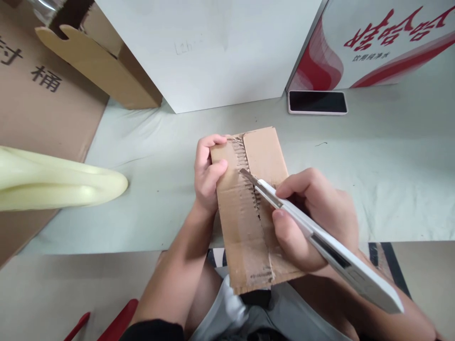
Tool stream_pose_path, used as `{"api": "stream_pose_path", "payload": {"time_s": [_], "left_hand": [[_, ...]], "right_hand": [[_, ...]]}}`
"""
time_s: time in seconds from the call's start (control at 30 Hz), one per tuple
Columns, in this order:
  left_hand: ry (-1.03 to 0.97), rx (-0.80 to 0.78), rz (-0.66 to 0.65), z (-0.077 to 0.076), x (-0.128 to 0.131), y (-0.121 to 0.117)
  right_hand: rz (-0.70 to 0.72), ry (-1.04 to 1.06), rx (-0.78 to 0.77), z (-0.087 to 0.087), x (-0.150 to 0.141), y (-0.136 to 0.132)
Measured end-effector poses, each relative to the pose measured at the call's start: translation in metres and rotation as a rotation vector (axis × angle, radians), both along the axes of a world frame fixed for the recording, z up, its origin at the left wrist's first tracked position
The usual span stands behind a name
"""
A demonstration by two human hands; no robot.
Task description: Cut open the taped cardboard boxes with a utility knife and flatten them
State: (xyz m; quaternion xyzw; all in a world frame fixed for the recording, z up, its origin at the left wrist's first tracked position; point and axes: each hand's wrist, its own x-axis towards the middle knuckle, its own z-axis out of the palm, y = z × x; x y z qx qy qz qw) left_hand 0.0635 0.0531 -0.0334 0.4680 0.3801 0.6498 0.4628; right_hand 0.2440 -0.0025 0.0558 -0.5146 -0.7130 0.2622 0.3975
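Note:
A brown cardboard box (234, 222) is tilted over the table's front edge, above my lap. Its flaps meet along a seam where torn, ridged corrugation shows. My left hand (209, 173) grips the box's upper left edge, with thumb and a finger on the top face and the other fingers hidden. In my right hand (316, 218) is a white utility knife (330, 255), held between thumb and fingers. Its blade is out, and the tip is over the torn strip near the seam; whether it touches the cardboard I cannot tell.
A phone (317, 102) lies at the back right of the pale cloth-covered table (391, 189). Behind stand a white box (220, 47) and a red-and-white carton (373, 42). Large brown cartons (71, 104) and a pale yellow rounded object (64, 182) occupy the left.

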Motion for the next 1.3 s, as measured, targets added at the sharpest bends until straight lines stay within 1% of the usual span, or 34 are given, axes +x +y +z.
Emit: {"api": "stream_pose_path", "payload": {"time_s": [0.23,0.43,0.73,0.9,1.03,1.17,1.3], "left_hand": [[-0.035,0.014,-0.002,-0.004,0.0,0.001],[-0.032,0.011,-0.017,-0.008,0.0,0.001],[-0.014,-0.008,-0.013,-0.006,-0.002,0.003],[-0.043,-0.02,-0.014,-0.006,-0.001,0.003],[-0.039,-0.005,-0.027,-0.007,-0.003,0.003],[0.029,-0.003,-0.036,-0.009,-0.009,0.004],[0.123,0.015,-0.01,-0.01,-0.015,0.005]], "right_hand": [[-0.034,0.003,0.036,-0.007,0.004,-0.004],[-0.012,0.029,0.043,-0.006,0.004,-0.004],[-0.015,0.025,0.005,-0.007,0.0,-0.003],[0.006,0.058,0.014,-0.003,-0.002,-0.001],[0.027,0.057,-0.052,0.006,-0.002,0.003],[0.029,0.068,-0.121,0.014,0.0,0.007],[0.027,0.077,-0.19,0.014,0.004,0.006]]}}
